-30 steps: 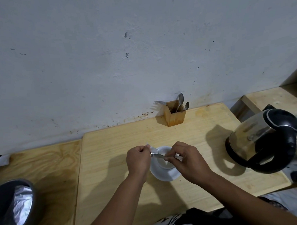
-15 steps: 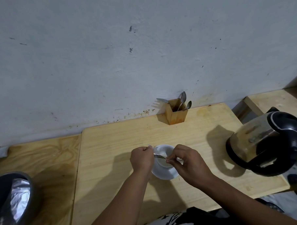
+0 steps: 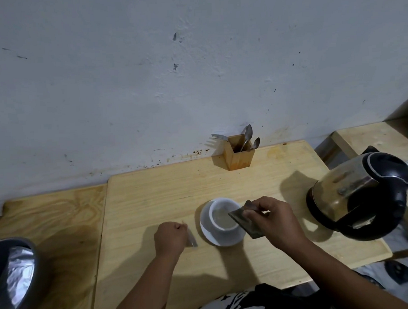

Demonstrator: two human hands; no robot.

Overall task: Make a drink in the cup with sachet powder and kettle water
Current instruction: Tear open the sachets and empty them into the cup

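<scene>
On the pale wooden table (image 3: 153, 187), the right hand (image 3: 275, 221) pinches a dark foil sachet (image 3: 244, 222) tilted over the white cup (image 3: 223, 217) on its white saucer (image 3: 206, 231), while the left hand (image 3: 170, 237), to the cup's left, grips a small torn-off strip (image 3: 192, 239), and the steel-and-black kettle (image 3: 361, 194) stands at the right.

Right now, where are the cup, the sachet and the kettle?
cup (image 3: 219, 232): head view, on its white outer wall.
sachet (image 3: 244, 222): head view, on its dark flat face, over the cup's rim.
kettle (image 3: 345, 190): head view, on its shiny metal body.
</scene>
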